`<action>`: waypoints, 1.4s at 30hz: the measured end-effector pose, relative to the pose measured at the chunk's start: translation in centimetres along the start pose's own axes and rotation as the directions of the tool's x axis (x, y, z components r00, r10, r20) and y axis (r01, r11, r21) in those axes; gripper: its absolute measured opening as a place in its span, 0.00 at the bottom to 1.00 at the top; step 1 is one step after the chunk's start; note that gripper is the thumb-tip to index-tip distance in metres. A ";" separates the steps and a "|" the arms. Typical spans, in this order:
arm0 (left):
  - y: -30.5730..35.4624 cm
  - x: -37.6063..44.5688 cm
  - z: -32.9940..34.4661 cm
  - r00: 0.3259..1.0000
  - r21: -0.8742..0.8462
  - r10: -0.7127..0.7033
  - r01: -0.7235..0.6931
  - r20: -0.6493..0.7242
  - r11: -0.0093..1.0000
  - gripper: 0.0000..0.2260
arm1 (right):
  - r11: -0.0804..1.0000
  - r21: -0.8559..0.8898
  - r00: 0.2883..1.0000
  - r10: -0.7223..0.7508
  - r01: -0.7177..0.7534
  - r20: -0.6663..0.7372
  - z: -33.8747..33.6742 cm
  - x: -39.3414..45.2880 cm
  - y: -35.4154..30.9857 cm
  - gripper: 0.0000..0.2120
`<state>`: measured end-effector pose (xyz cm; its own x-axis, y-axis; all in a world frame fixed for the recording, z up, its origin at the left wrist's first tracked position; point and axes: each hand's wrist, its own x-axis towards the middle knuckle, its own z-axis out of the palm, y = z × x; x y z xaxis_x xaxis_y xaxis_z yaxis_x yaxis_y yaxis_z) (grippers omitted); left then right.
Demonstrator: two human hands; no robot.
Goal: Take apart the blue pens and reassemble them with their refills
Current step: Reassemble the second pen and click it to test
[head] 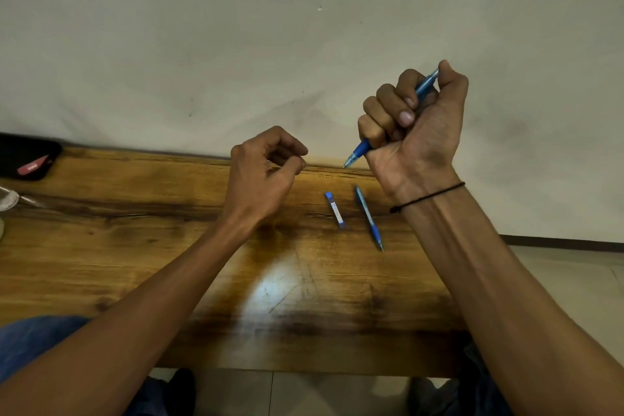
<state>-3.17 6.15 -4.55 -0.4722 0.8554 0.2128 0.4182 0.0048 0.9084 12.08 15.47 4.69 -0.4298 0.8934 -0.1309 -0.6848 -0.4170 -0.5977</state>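
Note:
My right hand [415,121] is raised above the far right of the wooden table [169,246], fist closed around a blue pen [361,147] whose tip points down-left and whose top sticks out by my thumb. My left hand [266,169] hovers to its left, fingers curled with thumb and forefinger pinched together; whether something small is between them cannot be told. A second blue pen [368,218] lies on the table below my right wrist, tip toward me. Beside it, to the left, lies a small blue refill case [335,209].
A black pouch with a red item [28,159] rests at the table's far left edge. A pale object with a metal handle [13,199] sits at the left border. A plain wall stands behind the table; my knees and the tiled floor show below.

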 end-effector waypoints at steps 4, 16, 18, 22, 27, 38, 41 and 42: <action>0.1 -0.1 0.3 1.000 0.017 0.025 -0.025 0.008 1.000 0.06 | 1.000 -0.023 1.000 -0.009 0.009 0.009 0.4 0.0 -0.8 0.27; 2.5 -0.1 -0.8 0.997 0.053 0.078 -0.078 0.000 0.996 0.07 | 0.997 -0.078 0.993 -0.013 0.023 0.119 3.4 -1.7 -3.5 0.28; 3.2 -0.2 -1.3 0.996 0.049 0.087 -0.086 -0.004 0.995 0.06 | 0.996 -0.088 0.988 -0.006 0.020 0.152 4.0 -2.1 -3.8 0.28; 4.4 -0.2 -1.8 0.994 0.060 0.104 -0.103 -0.015 0.993 0.06 | 0.994 -0.106 0.981 0.005 0.015 0.195 4.8 -2.8 -4.2 0.29; 5.3 -0.2 -2.3 0.992 0.071 0.127 -0.126 -0.008 0.989 0.07 | 0.988 -0.150 0.977 0.008 0.024 0.215 5.6 -3.4 -4.4 0.28; 6.6 -0.2 -2.7 0.986 0.058 0.168 -0.167 -0.009 0.984 0.07 | 0.980 -0.193 0.981 -0.005 0.043 0.195 6.6 -4.0 -5.1 0.29; 6.5 -0.1 -2.8 0.986 0.062 0.166 -0.165 -0.015 0.984 0.07 | 0.969 -0.244 0.986 -0.008 0.049 0.166 6.8 -4.0 -5.1 0.28; 6.4 -0.1 -2.7 0.986 0.064 0.166 -0.165 -0.015 0.984 0.07 | 0.961 -0.270 0.988 -0.014 0.055 0.153 6.8 -3.9 -5.1 0.27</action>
<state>-2.56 4.71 2.27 -0.4077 0.8366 0.3660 0.5392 -0.1029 0.8358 13.21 12.95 13.64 -0.5053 0.8629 0.0000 -0.5230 -0.3063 -0.7954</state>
